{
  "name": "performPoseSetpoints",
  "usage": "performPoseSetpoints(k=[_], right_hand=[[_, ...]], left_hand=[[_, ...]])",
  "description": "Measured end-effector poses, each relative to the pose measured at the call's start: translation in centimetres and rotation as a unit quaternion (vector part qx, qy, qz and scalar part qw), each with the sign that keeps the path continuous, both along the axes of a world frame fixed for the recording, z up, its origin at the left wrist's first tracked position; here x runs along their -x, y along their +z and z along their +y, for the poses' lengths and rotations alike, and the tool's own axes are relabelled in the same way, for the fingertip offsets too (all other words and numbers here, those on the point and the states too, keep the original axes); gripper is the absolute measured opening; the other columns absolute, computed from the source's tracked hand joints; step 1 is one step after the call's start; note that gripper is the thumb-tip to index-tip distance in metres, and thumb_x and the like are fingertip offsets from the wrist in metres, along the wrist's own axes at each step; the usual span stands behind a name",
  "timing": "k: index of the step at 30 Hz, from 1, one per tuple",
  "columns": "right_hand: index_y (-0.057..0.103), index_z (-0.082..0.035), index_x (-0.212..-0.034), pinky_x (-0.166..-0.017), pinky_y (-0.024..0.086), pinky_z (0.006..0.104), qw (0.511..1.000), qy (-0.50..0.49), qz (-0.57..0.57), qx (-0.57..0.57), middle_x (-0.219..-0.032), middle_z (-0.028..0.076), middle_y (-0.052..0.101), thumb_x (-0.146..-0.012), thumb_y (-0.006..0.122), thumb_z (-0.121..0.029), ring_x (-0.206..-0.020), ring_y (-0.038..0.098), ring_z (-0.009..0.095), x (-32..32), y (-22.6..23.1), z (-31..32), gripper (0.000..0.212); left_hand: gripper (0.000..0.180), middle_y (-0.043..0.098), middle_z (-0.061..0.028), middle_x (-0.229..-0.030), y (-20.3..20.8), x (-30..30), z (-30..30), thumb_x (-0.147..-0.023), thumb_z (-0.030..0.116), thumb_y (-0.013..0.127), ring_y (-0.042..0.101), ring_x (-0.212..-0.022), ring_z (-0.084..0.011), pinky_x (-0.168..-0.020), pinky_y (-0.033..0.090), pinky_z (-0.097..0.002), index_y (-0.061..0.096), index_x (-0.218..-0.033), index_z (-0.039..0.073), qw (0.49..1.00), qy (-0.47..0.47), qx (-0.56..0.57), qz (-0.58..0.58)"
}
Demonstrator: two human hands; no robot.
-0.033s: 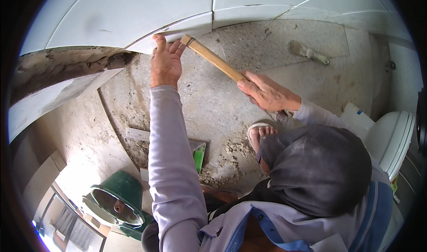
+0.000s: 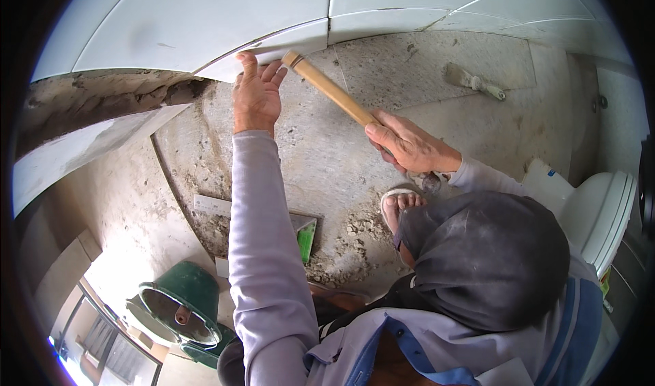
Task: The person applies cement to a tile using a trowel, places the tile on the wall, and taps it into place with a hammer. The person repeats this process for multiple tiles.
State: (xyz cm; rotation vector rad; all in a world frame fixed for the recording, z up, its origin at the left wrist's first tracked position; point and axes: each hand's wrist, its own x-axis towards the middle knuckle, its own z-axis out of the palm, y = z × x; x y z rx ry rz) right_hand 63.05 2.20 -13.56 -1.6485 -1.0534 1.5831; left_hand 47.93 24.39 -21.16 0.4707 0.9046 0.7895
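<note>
A hammer is in my right hand [image 2: 413,142], gripped close to its dark rounded metal head [image 2: 431,181]. Its wooden handle [image 2: 334,93] points up and left, and the butt end stands by the lower edge of the wall tiles, just right of my left fingertips. My left hand [image 2: 257,99] is raised palm-up with fingers spread. Its thumb and fingertips are at a narrow white tile strip [image 2: 297,39] at the bottom of the wall; whether they press on it I cannot tell. Larger white tiles [image 2: 225,18] cover the wall above.
A trowel [image 2: 474,80] lies on the dusty floor at the far right. Near my left forearm are a green-and-grey tool [image 2: 306,239] and mortar crumbs [image 2: 355,249]. Green buckets [image 2: 184,297] stand lower left, a white toilet [image 2: 600,215] at right. A person's dark-covered head [image 2: 491,263] fills the lower right.
The butt end of the hammer handle has shifted slightly right, away from my left fingertips. My left hand keeps the same pose.
</note>
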Motion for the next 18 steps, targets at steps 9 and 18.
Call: performPoseSetpoints(k=[9, 18], right_hand=[[0.041, -0.001, -0.114, -0.038, 0.041, 0.0218, 0.971, -0.13, 0.201, 0.025, -0.076, 0.001, 0.042, -0.099, 0.028, -0.046, -0.05, 0.043, 0.005, 6.5, -0.4, 0.2, 0.049], [0.041, -0.005, -0.098, -0.036, 0.039, 0.0223, 0.965, -0.17, 0.199, 0.005, -0.074, 0.001, 0.041, -0.099, 0.032, -0.044, -0.05, 0.042, 0.006, 8.5, -0.9, 1.1, 0.04]], left_hand=[[0.083, 0.043, -0.0325, -0.126, -0.2, 0.5, 0.4, -0.085, 0.042, 0.063, 0.051, -0.115, -0.0407, -0.091, 0.048, -0.0472, 0.019, -0.131, -0.011, 1.0, -0.02, 0.009, 0.02], [0.078, 0.043, -0.0325, -0.124, -0.4, 0.3, 0.4, -0.084, 0.038, 0.066, 0.049, -0.116, -0.0439, -0.093, 0.047, -0.0479, 0.024, -0.125, -0.014, 1.0, 0.007, 0.02, 0.016]])
